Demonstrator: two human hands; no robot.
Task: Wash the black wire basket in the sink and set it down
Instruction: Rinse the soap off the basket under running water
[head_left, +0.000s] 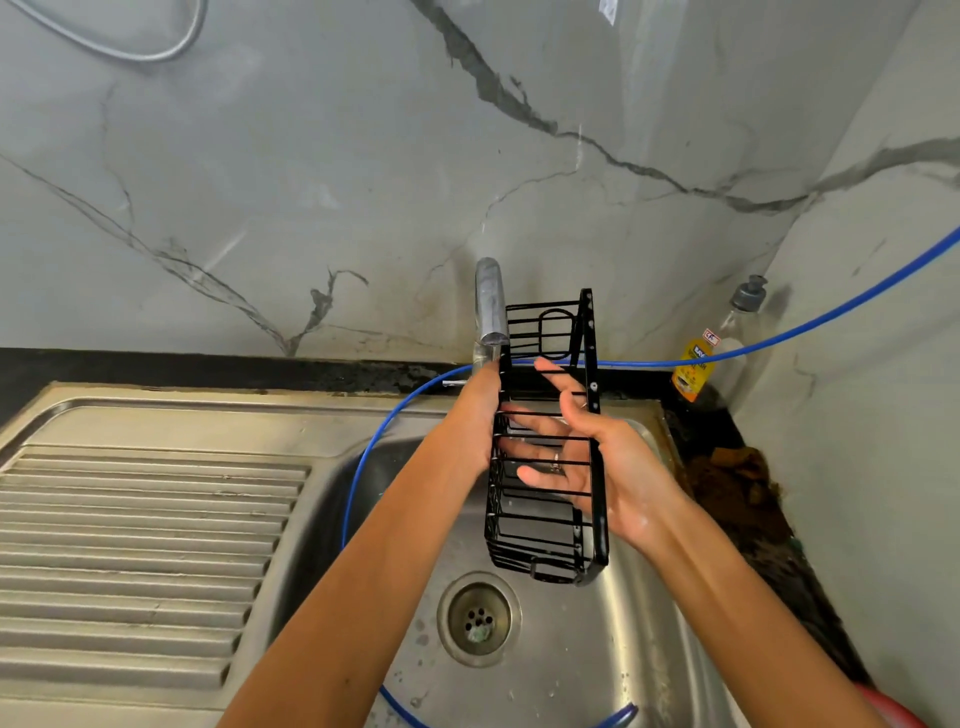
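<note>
A person holds the black wire basket (545, 441) upright over the stainless sink (597, 649), just below the chrome faucet (491, 306). The left hand (475, 415) closes its grip on the basket's left edge, while the right hand (587, 457) lies behind the wires with its grip spread wide, fingers (540, 473) showing through the bars. The step appears to be rinsing or rubbing down the wires; done well, it likely means turning the basket so each side gets rubbed, keeping the left hand firm on the wet frame. No running water can be made out. The basket is empty; the sink bowl holds only droplets, a drain (478, 618) and a loop of blue hose (363, 467). A dish soap bottle (696, 364) stands on the dark worktop (727, 431) in the corner.
</note>
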